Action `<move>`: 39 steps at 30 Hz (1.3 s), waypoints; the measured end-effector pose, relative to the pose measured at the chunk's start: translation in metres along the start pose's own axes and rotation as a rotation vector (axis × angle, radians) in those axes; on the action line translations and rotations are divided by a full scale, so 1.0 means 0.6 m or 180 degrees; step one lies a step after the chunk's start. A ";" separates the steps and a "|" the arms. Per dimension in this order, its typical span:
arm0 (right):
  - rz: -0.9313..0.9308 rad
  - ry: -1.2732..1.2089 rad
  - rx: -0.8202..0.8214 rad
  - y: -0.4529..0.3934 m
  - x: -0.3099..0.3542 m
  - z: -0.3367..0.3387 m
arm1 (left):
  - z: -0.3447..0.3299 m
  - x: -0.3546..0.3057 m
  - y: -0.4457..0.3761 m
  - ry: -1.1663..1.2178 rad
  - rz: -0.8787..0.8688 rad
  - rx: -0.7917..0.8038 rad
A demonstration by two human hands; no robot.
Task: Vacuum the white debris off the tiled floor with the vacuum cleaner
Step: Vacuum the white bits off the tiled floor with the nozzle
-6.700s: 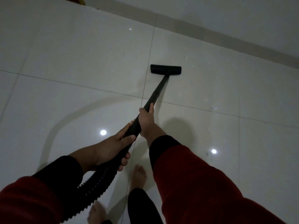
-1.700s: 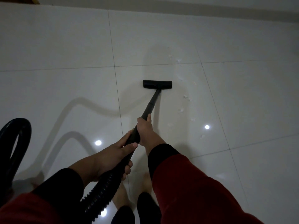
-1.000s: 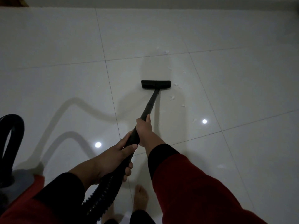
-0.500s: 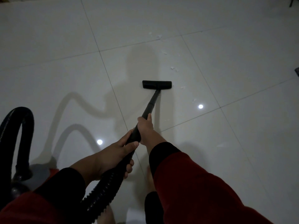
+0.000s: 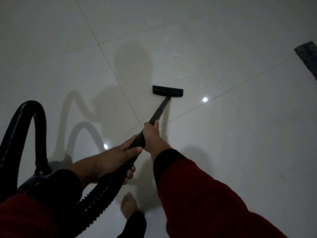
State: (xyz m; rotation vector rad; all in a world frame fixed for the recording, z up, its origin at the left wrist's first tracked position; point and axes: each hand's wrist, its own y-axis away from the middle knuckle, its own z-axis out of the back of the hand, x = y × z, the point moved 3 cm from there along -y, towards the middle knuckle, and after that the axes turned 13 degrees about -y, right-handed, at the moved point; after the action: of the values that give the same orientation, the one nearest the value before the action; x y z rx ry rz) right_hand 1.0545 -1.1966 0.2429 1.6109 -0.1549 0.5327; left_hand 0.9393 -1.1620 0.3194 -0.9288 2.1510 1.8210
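White debris [image 5: 176,56] now lies scattered upper right of the black floor nozzle [image 5: 167,91], which sits mid-frame on the tiled floor [image 5: 248,134]; left hand [image 5: 113,160] and right hand [image 5: 151,136] both clasp the wand [image 5: 158,111]

A black wand [image 5: 158,112] is gripped by the right hand [image 5: 151,137] ahead and the left hand [image 5: 113,159] behind, where the ribbed hose [image 5: 101,193] begins. The floor head [image 5: 167,91] is laid flat on the tiled floor [image 5: 248,134]. White debris [image 5: 183,76] is scattered just beyond it.
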 end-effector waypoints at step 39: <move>0.0014 -0.0130 -0.0307 -0.103 0.154 0.232 | -0.195 -0.110 -0.179 -0.0280 0.0108 0.0444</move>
State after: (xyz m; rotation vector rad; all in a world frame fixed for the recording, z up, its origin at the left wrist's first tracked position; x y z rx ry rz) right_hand 1.1953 -1.3041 0.2233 1.5284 -0.2116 0.4889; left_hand 1.0809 -1.2551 0.2918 -0.7718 2.2191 1.6680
